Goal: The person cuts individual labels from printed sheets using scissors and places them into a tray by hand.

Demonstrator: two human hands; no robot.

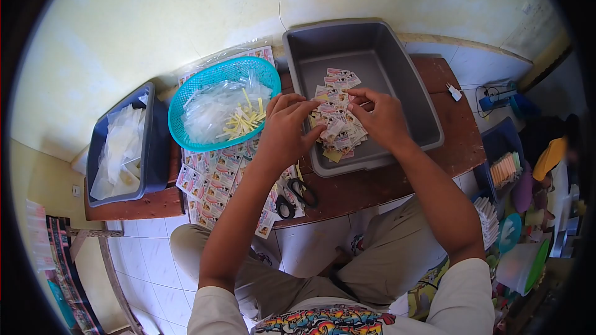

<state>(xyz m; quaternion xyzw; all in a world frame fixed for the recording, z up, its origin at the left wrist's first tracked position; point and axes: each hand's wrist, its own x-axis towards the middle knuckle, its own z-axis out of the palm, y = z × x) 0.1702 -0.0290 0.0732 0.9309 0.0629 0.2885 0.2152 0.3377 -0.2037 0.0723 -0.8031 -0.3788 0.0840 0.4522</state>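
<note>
My left hand point(290, 125) hovers at the left side of a loose pile of small printed paper labels point(338, 121), thumb and forefinger apart. Across the pile, my right hand point(383, 121) has its fingers bent over the labels' right edge, with a gap showing between thumb and forefinger. I see nothing plainly held in either hand. The labels lie heaped in a large grey plastic tub point(425, 108), on its near side. Black-handled scissors point(285, 206) rest by the tub's near left corner, partly over uncut printed sheets point(214, 177).
Left of the tub stands a turquoise basket point(180, 133) with clear plastic bags point(214, 108) and yellow strips point(245, 121). A dark blue bin point(158, 149) holds more plastic. All sit on a brown wooden table point(347, 195). A white charger point(454, 92) lies near its right edge.
</note>
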